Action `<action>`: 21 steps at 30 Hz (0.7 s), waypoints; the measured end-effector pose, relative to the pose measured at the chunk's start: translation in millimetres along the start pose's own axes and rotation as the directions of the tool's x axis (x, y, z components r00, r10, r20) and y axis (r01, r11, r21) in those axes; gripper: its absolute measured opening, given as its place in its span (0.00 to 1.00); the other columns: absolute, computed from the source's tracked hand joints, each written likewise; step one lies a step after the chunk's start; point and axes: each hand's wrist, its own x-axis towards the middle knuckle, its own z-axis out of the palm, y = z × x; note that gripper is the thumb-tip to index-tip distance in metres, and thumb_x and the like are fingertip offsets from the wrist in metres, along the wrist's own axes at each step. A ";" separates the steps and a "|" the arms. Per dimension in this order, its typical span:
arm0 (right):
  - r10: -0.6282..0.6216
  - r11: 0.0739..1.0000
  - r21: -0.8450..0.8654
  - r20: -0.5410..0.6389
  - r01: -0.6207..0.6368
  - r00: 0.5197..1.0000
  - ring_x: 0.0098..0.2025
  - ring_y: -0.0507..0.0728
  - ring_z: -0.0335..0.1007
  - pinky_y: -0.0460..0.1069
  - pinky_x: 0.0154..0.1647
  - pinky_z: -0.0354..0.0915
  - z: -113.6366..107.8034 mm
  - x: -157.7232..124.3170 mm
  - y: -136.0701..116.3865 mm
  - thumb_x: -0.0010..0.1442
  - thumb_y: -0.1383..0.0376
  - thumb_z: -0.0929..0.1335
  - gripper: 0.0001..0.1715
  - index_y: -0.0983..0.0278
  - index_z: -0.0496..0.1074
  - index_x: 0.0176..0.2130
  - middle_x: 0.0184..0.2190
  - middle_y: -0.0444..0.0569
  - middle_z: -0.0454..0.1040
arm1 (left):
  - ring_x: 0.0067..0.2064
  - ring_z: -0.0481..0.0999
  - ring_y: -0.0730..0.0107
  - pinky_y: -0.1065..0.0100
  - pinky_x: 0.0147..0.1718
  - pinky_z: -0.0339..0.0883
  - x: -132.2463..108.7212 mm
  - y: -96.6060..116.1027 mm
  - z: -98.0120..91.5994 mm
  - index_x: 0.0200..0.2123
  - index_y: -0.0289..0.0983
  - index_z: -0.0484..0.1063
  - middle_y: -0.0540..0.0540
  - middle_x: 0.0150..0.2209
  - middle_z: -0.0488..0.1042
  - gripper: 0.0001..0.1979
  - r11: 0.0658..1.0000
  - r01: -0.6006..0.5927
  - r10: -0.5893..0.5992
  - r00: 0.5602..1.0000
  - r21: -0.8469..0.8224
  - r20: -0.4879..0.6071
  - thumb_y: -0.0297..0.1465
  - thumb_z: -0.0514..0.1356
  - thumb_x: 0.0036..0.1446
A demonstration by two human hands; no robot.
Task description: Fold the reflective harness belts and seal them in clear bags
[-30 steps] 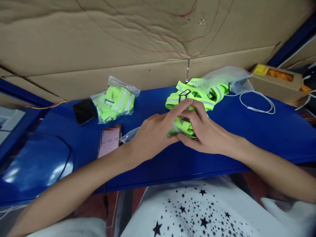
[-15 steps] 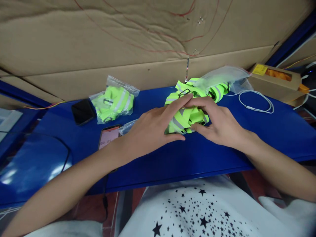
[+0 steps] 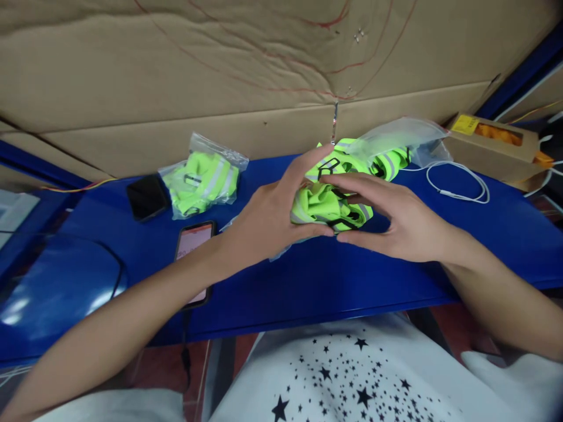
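Between my hands sits a bunched neon-yellow strap bundle (image 3: pixel 323 205) with grey reflective stripes and black buckles. My left hand (image 3: pixel 275 217) curves round its left side, thumb along the lower edge. My right hand (image 3: pixel 391 220) wraps its right side, fingers over the top and thumb below. More neon straps (image 3: pixel 389 164) lie just behind, partly under a clear plastic bag (image 3: pixel 404 138). Another clear bag with folded neon straps (image 3: pixel 204 181) rests to the left. A piece of clear plastic shows under my left hand.
A black phone (image 3: pixel 146 198) lies at the left, and a lit phone (image 3: pixel 193 240) is partly under my left forearm. A coiled white cable (image 3: pixel 460 181) and a cardboard box (image 3: pixel 492 146) are at the right. Cardboard (image 3: pixel 176 70) stands behind the blue table (image 3: pixel 329 287).
The bundle looks more compact and rounded between my hands. My left fingers have risen and moved back, and my right thumb has shifted down along the bundle's front.
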 end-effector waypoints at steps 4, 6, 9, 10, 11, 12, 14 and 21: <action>0.031 0.999 -0.043 -0.073 -0.034 0.997 0.54 0.64 0.78 0.61 0.57 0.75 -0.4 -0.3 3.9 0.65 0.57 0.74 0.26 0.54 0.74 0.61 0.54 0.51 0.79 | 0.56 0.79 0.58 0.61 0.55 0.74 -1.6 -1.4 -1.8 0.73 0.45 0.49 0.44 0.64 0.71 0.50 1.000 0.010 -0.010 1.000 0.005 0.008 0.42 0.73 0.56; 0.039 0.997 -0.061 -0.105 -0.046 0.994 0.48 0.62 0.79 0.58 0.52 0.76 3.5 -0.8 3.9 0.65 0.56 0.74 0.21 0.55 0.77 0.57 0.49 0.50 0.81 | 0.59 0.77 0.56 0.61 0.56 0.73 -1.0 -1.8 2.4 0.73 0.45 0.48 0.44 0.66 0.69 0.50 1.000 -0.019 0.019 1.000 -0.010 0.019 0.42 0.73 0.56; 0.038 0.998 -0.050 -0.125 -0.045 0.991 0.41 0.59 0.79 0.55 0.45 0.75 8.6 -0.8 2.8 0.64 0.56 0.75 0.18 0.57 0.79 0.52 0.44 0.49 0.81 | 0.65 0.73 0.57 0.61 0.61 0.71 1.3 -1.3 10.9 0.73 0.45 0.47 0.44 0.71 0.64 0.47 0.997 -0.067 0.069 0.997 -0.032 0.037 0.40 0.70 0.60; 0.050 0.998 -0.037 -0.130 -0.055 0.990 0.39 0.58 0.78 0.54 0.43 0.75 10.4 -0.5 2.6 0.63 0.57 0.75 0.17 0.58 0.80 0.51 0.42 0.49 0.82 | 0.66 0.72 0.57 0.61 0.61 0.70 2.3 -1.2 13.9 0.74 0.45 0.47 0.44 0.72 0.63 0.46 0.997 -0.073 0.075 0.996 -0.035 0.042 0.39 0.70 0.61; 0.074 0.997 -0.011 -0.136 -0.076 0.988 0.37 0.57 0.77 0.53 0.41 0.74 12.4 -0.1 2.8 0.61 0.58 0.76 0.16 0.59 0.80 0.49 0.41 0.48 0.82 | 0.66 0.72 0.57 0.60 0.61 0.71 3.3 -1.3 17.1 0.74 0.45 0.46 0.43 0.72 0.62 0.47 0.997 -0.071 0.072 0.996 -0.033 0.043 0.38 0.70 0.60; 0.111 0.994 0.028 -0.145 -0.108 0.983 0.34 0.55 0.76 0.51 0.39 0.73 14.8 0.5 3.3 0.60 0.59 0.77 0.16 0.60 0.81 0.47 0.39 0.48 0.82 | 0.66 0.72 0.56 0.59 0.60 0.71 4.3 -1.5 20.2 0.74 0.46 0.46 0.43 0.72 0.62 0.48 0.998 -0.066 0.067 0.997 -0.024 0.044 0.37 0.71 0.59; 0.216 0.973 0.124 -0.164 -0.197 0.963 0.31 0.54 0.75 0.50 0.34 0.72 19.9 1.6 4.9 0.56 0.60 0.79 0.15 0.63 0.81 0.43 0.36 0.47 0.82 | 0.65 0.73 0.53 0.57 0.60 0.72 6.2 -2.4 25.8 0.74 0.47 0.47 0.41 0.70 0.65 0.51 0.998 -0.061 0.060 0.997 0.015 0.039 0.37 0.73 0.56; 0.196 0.936 0.288 0.053 -0.203 0.979 0.34 0.53 0.75 0.48 0.39 0.72 18.2 3.5 6.2 0.66 0.62 0.71 0.13 0.64 0.81 0.47 0.38 0.48 0.82 | 0.58 0.80 0.55 0.61 0.54 0.75 9.5 -0.2 26.3 0.74 0.48 0.50 0.44 0.60 0.76 0.47 0.995 -0.059 0.055 0.997 0.079 0.056 0.38 0.71 0.58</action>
